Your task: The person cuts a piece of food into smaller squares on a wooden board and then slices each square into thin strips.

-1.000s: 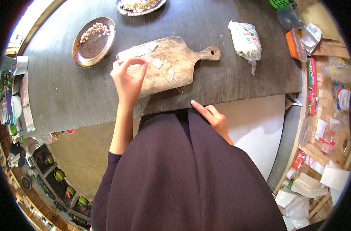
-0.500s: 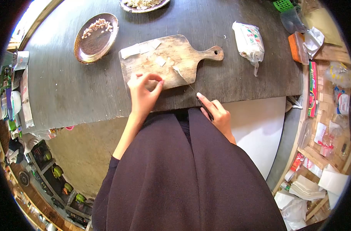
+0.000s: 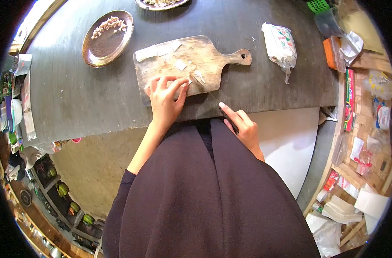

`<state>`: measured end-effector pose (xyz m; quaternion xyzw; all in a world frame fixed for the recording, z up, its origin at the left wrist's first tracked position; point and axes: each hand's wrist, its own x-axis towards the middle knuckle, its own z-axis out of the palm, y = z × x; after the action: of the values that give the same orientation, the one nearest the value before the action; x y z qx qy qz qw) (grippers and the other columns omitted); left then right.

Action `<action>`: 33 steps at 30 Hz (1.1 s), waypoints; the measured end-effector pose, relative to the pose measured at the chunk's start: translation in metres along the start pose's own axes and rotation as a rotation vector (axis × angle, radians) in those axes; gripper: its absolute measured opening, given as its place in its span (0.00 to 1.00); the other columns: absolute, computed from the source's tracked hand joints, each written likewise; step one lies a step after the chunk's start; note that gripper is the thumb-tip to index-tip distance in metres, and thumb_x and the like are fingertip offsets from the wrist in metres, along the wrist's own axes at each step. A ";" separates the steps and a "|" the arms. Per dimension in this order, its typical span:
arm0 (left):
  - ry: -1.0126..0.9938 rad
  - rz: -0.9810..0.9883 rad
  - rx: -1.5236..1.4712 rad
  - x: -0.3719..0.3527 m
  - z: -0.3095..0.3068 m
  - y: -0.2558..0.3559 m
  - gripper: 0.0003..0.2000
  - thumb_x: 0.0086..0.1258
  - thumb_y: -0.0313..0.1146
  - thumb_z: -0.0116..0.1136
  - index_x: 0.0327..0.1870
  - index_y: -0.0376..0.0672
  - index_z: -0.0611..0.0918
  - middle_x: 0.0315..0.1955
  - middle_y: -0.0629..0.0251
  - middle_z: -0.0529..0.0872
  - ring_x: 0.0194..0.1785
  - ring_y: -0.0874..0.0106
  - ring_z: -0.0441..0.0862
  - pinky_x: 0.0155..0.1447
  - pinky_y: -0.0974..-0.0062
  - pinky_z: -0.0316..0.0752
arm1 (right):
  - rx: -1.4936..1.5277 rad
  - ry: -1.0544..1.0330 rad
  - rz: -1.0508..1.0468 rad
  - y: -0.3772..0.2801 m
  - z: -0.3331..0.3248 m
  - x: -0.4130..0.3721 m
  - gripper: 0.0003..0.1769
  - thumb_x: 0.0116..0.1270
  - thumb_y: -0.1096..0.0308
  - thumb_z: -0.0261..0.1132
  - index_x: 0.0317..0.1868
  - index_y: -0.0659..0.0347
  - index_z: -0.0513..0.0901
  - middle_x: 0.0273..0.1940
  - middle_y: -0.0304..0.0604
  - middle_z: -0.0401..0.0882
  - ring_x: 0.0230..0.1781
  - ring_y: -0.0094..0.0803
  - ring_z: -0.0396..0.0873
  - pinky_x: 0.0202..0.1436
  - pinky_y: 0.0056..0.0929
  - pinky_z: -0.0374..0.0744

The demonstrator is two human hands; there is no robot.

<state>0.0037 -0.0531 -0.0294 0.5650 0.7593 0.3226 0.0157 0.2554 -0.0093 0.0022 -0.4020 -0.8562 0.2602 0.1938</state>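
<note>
A thin-bladed knife (image 3: 207, 91) is in my right hand (image 3: 244, 129), its dark handle wrapped by the fingers and my index finger stretched along it. The blade slants up and left over a wooden cutting board (image 3: 213, 56). My left hand (image 3: 166, 96) rests on the board's near edge, fingers bent, with thumb and fingertips pinching a small white piece (image 3: 190, 81) beside the blade. Thin white slivers (image 3: 199, 76) lie just right of the knife. Farther up the board are a white square (image 3: 180, 65), another square (image 3: 175, 45) and a longer white strip (image 3: 146, 53).
A brown oval plate (image 3: 103, 51) with small diced pieces stands at the left back. A second plate (image 3: 161, 7) with pale bits is partly cut off above. To the right lies a white plastic packet (image 3: 279, 45). Shelves with wrappers and boxes flank the dark table (image 3: 75, 103).
My left hand has shifted right, bringing its fingertips up against the blade with a small white piece. The knife tip has moved slightly left; the right hand stays nearly in place.
</note>
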 end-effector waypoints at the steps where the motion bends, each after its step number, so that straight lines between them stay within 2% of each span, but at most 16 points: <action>1: 0.002 -0.003 0.001 -0.001 0.001 -0.001 0.10 0.63 0.34 0.75 0.46 0.58 0.92 0.46 0.70 0.85 0.57 0.62 0.76 0.66 0.58 0.62 | -0.005 -0.005 -0.016 0.001 0.000 0.001 0.31 0.67 0.69 0.74 0.70 0.36 0.83 0.31 0.38 0.71 0.23 0.35 0.75 0.29 0.37 0.79; 3: 0.002 0.035 -0.008 -0.002 0.003 -0.004 0.11 0.63 0.34 0.73 0.47 0.60 0.91 0.46 0.73 0.84 0.58 0.60 0.75 0.61 0.58 0.63 | -0.010 -0.013 -0.033 0.002 0.000 0.002 0.31 0.67 0.68 0.73 0.70 0.36 0.83 0.31 0.38 0.71 0.22 0.35 0.75 0.29 0.37 0.80; 15: 0.001 0.030 -0.021 -0.002 0.003 -0.005 0.11 0.63 0.33 0.74 0.46 0.59 0.91 0.45 0.72 0.84 0.57 0.60 0.75 0.62 0.58 0.63 | 0.003 -0.006 -0.017 -0.005 0.004 -0.003 0.30 0.67 0.68 0.74 0.69 0.35 0.84 0.32 0.37 0.73 0.23 0.34 0.77 0.30 0.37 0.80; 18: -0.027 0.017 -0.016 -0.002 0.002 -0.006 0.11 0.65 0.34 0.73 0.48 0.59 0.92 0.47 0.70 0.84 0.58 0.62 0.75 0.64 0.59 0.63 | -0.031 0.039 0.004 0.001 0.008 -0.005 0.30 0.66 0.69 0.75 0.68 0.36 0.85 0.32 0.36 0.73 0.23 0.33 0.77 0.29 0.35 0.80; 26: 0.006 0.032 -0.032 -0.001 0.002 -0.005 0.11 0.63 0.33 0.74 0.45 0.59 0.91 0.45 0.72 0.83 0.58 0.60 0.75 0.62 0.58 0.64 | -0.104 0.157 -0.107 0.004 0.012 -0.006 0.29 0.64 0.69 0.75 0.66 0.37 0.86 0.34 0.36 0.74 0.22 0.31 0.76 0.27 0.33 0.79; 29: 0.002 0.030 -0.037 -0.002 0.003 -0.005 0.11 0.63 0.33 0.74 0.46 0.60 0.91 0.45 0.72 0.83 0.58 0.60 0.75 0.62 0.58 0.64 | -0.105 0.050 -0.061 0.005 0.011 -0.009 0.30 0.64 0.69 0.75 0.66 0.37 0.86 0.33 0.36 0.74 0.22 0.31 0.77 0.27 0.32 0.79; 33: -0.004 0.034 -0.034 -0.002 0.003 -0.007 0.12 0.63 0.32 0.73 0.46 0.60 0.91 0.45 0.72 0.83 0.58 0.60 0.75 0.62 0.58 0.64 | -0.052 0.077 -0.023 -0.001 0.010 -0.011 0.30 0.65 0.68 0.75 0.67 0.36 0.86 0.33 0.36 0.73 0.23 0.31 0.77 0.28 0.33 0.79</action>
<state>0.0000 -0.0544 -0.0361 0.5779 0.7440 0.3346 0.0212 0.2560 -0.0208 -0.0067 -0.4067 -0.8592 0.2198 0.2190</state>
